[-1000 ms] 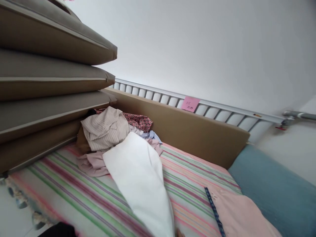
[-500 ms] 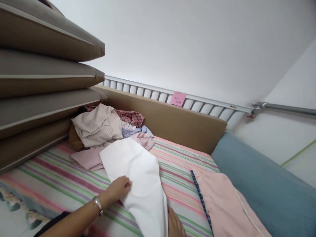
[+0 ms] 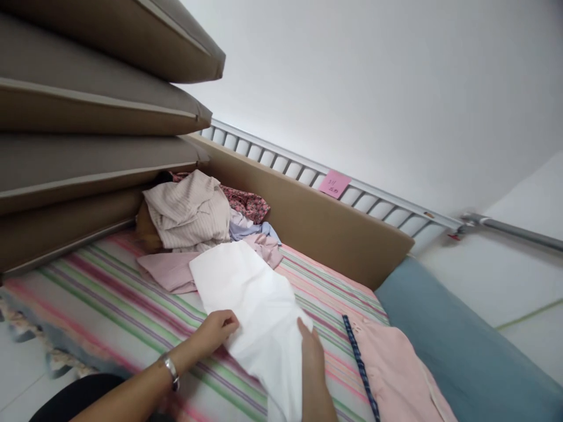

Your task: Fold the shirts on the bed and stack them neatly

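A white garment (image 3: 250, 287), whose exact kind I cannot make out, lies spread on a striped bedsheet (image 3: 145, 305) and reaches toward me. My left hand (image 3: 220, 329), with a silver bangle on its wrist, is closed in a pinch on the garment's left edge. On the opposite edge, my right hand (image 3: 311, 351) grips the cloth, its fingertips partly hidden by the fabric. The garment's far end touches a heap of crumpled clothes, among them a beige striped piece (image 3: 193, 208) and a pink piece (image 3: 169, 271).
Folded brown cushions (image 3: 97, 158) are stacked at the left. A brown padded board (image 3: 303, 220) stands along the metal rail, where a pink note (image 3: 334, 184) hangs. Pink folded clothing (image 3: 396, 363) lies at the right beside a blue-green pillow or cushion (image 3: 457, 334).
My right hand has moved up along the garment's right edge, and the cloth there has bunched. My left hand stays at the left edge. The camera view has tilted.
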`<state>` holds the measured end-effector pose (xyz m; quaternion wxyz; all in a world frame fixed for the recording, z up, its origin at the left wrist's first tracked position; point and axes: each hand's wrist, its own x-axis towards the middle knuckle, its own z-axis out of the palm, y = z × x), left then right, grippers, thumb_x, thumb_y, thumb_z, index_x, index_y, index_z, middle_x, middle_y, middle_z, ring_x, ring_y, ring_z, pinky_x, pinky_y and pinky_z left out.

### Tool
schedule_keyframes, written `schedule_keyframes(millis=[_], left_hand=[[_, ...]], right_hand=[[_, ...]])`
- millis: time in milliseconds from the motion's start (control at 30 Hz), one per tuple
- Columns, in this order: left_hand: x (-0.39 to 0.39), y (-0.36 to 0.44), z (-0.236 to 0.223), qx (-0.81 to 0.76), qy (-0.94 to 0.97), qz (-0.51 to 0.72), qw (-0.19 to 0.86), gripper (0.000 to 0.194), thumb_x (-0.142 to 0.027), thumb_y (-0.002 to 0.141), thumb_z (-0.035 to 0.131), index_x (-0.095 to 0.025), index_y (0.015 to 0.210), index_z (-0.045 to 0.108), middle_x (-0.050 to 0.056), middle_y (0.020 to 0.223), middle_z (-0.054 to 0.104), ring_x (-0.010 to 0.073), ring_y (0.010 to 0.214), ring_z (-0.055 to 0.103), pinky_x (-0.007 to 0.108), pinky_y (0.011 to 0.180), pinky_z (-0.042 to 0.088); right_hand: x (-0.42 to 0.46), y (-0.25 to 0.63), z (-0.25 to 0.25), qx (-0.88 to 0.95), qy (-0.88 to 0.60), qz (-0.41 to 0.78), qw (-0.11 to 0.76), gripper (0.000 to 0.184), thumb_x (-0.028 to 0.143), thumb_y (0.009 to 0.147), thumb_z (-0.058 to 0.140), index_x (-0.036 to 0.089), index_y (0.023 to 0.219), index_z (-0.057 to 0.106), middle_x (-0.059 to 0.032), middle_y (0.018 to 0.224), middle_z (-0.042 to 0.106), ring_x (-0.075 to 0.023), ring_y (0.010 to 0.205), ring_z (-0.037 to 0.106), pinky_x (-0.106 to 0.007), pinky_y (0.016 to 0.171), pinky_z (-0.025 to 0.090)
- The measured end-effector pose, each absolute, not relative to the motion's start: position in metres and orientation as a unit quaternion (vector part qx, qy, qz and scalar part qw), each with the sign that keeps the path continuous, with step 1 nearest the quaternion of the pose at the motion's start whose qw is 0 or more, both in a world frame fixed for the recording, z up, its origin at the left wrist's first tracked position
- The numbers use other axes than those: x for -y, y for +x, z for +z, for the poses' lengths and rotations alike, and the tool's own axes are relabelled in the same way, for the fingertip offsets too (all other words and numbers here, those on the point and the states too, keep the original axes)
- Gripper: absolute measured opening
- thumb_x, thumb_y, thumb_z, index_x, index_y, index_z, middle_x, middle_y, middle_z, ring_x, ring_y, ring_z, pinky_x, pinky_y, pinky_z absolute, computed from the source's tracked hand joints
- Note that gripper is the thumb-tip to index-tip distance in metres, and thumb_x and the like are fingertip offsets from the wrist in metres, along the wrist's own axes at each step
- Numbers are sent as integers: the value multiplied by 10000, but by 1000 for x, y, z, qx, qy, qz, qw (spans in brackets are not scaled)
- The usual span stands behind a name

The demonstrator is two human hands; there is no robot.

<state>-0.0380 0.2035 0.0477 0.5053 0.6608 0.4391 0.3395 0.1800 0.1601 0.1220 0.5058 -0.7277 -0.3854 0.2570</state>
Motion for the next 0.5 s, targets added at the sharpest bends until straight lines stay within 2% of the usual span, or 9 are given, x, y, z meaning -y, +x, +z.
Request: schedule_keyframes(millis=[67,133,200,267,300,400,500], left_hand=[[-205,-49,52,-430,579,369,586,267,-404,731,523,-154,765,607,16,686,622,141,576,553,243,547,399],[-210,-67,58,-413,489,413,647,365,-486,740,525,-152,861,609,31,753,641,137,584,566,240,537,411],[-219,-89,63,-408,389,467,682,419,-519,759,512,-160,959,593,48,827,651,141,632,588,244,562,435],[-230,-111,67,-439,291,511,679,428,-514,770,504,-165,1011,568,65,899,649,143,672,598,253,588,455],[-235,-122,68,-465,259,524,665,430,-509,774,500,-166,1028,557,76,938,646,149,697,602,259,598,462],[-238,-139,72,-526,299,541,584,444,-506,790,469,-167,1068,543,101,1062,627,199,856,609,305,687,481],[-224,-135,76,-502,516,543,431,471,-480,743,566,-183,1108,561,92,1160,594,244,1063,543,355,902,427]], right_hand=[[-166,147,148,422,-710,206,525,629,537,793,420,80,1215,512,-146,1080,651,-245,937,616,-359,800,496],[-166,108,163,595,-633,163,468,493,394,824,439,133,1234,519,-107,1236,579,-214,1125,524,-336,955,408],[-161,77,161,764,-542,170,306,445,224,791,463,218,1229,545,-55,1267,564,-188,1169,495,-325,998,366],[-153,62,145,818,-521,196,147,539,138,735,492,297,1248,529,-32,1236,587,-198,1120,540,-344,968,395],[-148,61,134,811,-536,210,103,580,140,722,517,320,1273,502,-32,1224,594,-210,1096,558,-357,951,409],[-133,69,106,776,-553,288,95,630,248,743,581,311,1346,409,-47,1291,546,-223,1164,512,-367,995,374],[-121,69,94,757,-526,361,139,497,356,822,520,272,1309,471,-59,1348,494,-202,1252,428,-357,1054,303]])
